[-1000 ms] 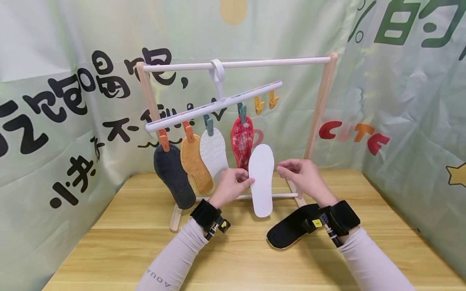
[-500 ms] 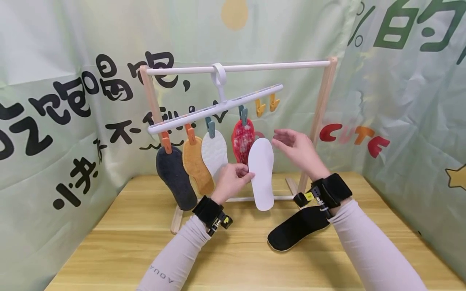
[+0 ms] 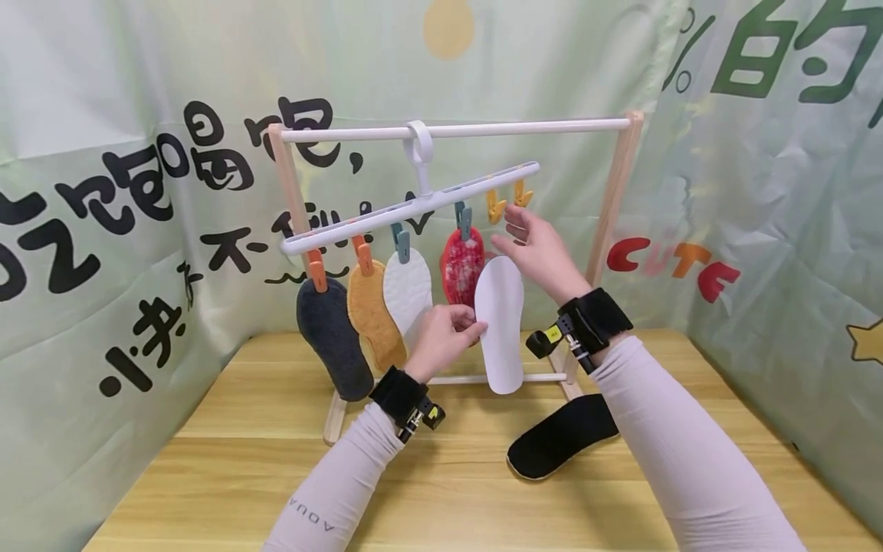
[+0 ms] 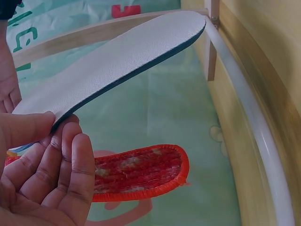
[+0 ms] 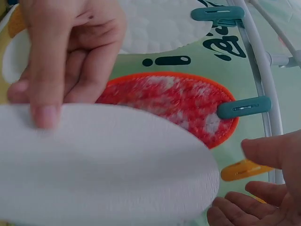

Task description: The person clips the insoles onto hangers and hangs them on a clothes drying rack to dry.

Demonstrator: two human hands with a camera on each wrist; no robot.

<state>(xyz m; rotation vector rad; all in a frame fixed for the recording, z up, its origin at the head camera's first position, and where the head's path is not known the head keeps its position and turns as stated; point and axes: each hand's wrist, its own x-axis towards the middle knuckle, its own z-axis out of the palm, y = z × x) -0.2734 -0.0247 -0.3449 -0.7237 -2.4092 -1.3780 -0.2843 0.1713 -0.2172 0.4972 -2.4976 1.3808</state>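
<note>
My left hand (image 3: 441,339) pinches a plain white insole (image 3: 502,330) by its left edge between thumb and fingers and holds it upright above the table. In the left wrist view the insole (image 4: 113,61) shows a dark edge layer. My right hand (image 3: 542,250) is raised just above and right of the insole's top, its thumb apart from the fingers, holding nothing. The fingertips are right by a yellow clip (image 3: 494,208) on the white hanger (image 3: 352,225). A second yellow clip (image 3: 523,195) hangs beside it. Behind the white insole hangs a red patterned insole (image 3: 461,264) in a teal clip (image 3: 464,222).
Left along the hanger, a quilted white insole (image 3: 407,287), a tan insole (image 3: 372,314) and a dark grey insole (image 3: 331,337) hang from clips. A wooden rack with a white top rod (image 3: 524,128) carries the hanger. A black insole (image 3: 562,437) lies on the table (image 3: 441,498).
My right hand has risen up and left from beside the white insole to the yellow clips. The white insole has moved slightly up, still held by my left hand.
</note>
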